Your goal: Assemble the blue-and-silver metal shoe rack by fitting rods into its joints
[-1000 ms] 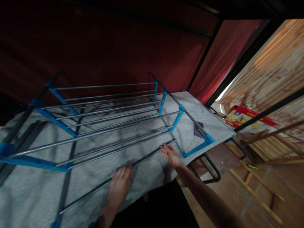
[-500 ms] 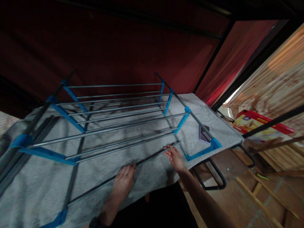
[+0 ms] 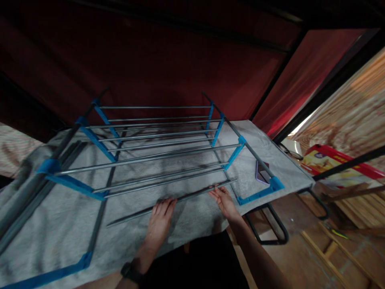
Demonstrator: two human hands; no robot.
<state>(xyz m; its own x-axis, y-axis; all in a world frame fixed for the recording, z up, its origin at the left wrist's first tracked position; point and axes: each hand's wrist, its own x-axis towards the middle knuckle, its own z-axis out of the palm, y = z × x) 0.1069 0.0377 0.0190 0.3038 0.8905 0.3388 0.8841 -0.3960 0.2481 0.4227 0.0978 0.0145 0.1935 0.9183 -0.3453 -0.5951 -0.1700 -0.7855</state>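
A loose grey metal tube lies slantwise across the near side of a rack frame, with both its ends free. My left hand is closed over its middle from above. Toward the tube's right end, my right hand pinches it between thumb and fingers. The rack lies on its side, built of grey tubes joined by blue plastic brackets. One blue bracket sits at its near right corner, close to my right hand. Another blue bracket is at the near left.
Grey cloth covers the table. More loose tubes lie at its left side. A phone rests by the right bracket. A red and yellow box stands beyond the table, and a wooden frame is on the floor.
The tube's left end has come away from the near left blue bracket and moved up and right. Both hands still hold it. The whole view has shifted slightly.
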